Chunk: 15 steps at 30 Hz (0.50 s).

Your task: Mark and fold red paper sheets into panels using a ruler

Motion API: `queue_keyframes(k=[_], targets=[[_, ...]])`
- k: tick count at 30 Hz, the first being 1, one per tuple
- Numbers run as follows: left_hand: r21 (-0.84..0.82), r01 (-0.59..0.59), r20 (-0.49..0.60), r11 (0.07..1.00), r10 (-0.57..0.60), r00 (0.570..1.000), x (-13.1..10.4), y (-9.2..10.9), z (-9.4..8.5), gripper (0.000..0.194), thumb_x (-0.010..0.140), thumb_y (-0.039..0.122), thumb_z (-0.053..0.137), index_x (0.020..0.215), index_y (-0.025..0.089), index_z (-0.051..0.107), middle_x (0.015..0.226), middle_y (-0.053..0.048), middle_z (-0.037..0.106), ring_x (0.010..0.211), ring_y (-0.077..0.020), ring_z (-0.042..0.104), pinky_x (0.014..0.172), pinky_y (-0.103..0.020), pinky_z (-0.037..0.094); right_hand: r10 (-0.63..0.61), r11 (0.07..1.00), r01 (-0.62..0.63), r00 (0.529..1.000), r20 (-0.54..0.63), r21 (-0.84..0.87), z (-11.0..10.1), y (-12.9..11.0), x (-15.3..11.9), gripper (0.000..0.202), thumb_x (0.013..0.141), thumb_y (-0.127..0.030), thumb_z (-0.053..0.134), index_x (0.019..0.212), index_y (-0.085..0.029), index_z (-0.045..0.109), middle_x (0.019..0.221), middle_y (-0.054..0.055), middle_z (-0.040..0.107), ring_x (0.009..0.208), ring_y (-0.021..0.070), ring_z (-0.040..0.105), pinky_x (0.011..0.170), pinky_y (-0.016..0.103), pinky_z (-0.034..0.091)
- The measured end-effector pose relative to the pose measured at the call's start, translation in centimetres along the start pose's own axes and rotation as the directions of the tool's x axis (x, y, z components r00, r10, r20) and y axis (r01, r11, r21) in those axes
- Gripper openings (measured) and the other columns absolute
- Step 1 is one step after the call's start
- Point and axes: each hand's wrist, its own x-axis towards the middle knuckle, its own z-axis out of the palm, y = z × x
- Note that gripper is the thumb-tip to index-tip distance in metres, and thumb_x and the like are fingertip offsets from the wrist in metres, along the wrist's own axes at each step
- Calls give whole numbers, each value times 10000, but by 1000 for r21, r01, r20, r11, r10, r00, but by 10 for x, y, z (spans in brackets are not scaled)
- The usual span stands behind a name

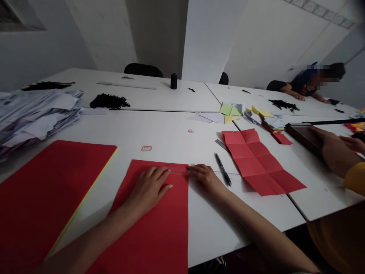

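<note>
A large red paper sheet (168,213) lies flat before me. Near its far edge rests a clear ruler (176,170), which reaches past the sheet's right edge over the white table. My left hand (149,190) lies palm down on the sheet, fingers stretched and thumb apart, its fingertips at the ruler's left part. At the sheet's right edge, my right hand (203,177) has its fingers drawn together on the ruler, hiding part of it. Just right of that hand lies a black pen (222,169).
A stack of red sheets (59,182) lies left, with a paper pile (37,118) behind. A creased red sheet (259,160) lies right. Beyond are black cord bundles (110,101) and a thread spool (173,81). A co-worker's hand (333,148) holds a dark block at right; another person sits farther back.
</note>
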Motion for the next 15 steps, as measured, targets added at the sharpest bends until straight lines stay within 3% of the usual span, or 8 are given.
queue_keyframes(k=[7,15], targets=[[-30,2,-20,1000,-3,1000,0,-1,4,415,962,430,428,1302,227,554,1365,-64,554,1167,-295,496,949,-475,425,78,993,-65,989,-129,100,2,11,3,348,851,-58,499,1090,-239,675,1163,77,668,1066,226,597,872,417,507],[-16,-9,-30,1000,9,1000,0,-1,5,471,965,464,414,1320,183,542,1377,-75,550,1167,-295,493,936,-476,446,174,983,-162,973,-152,89,3,13,0,246,889,-156,548,1077,-220,692,1093,93,667,1009,238,585,861,418,488]])
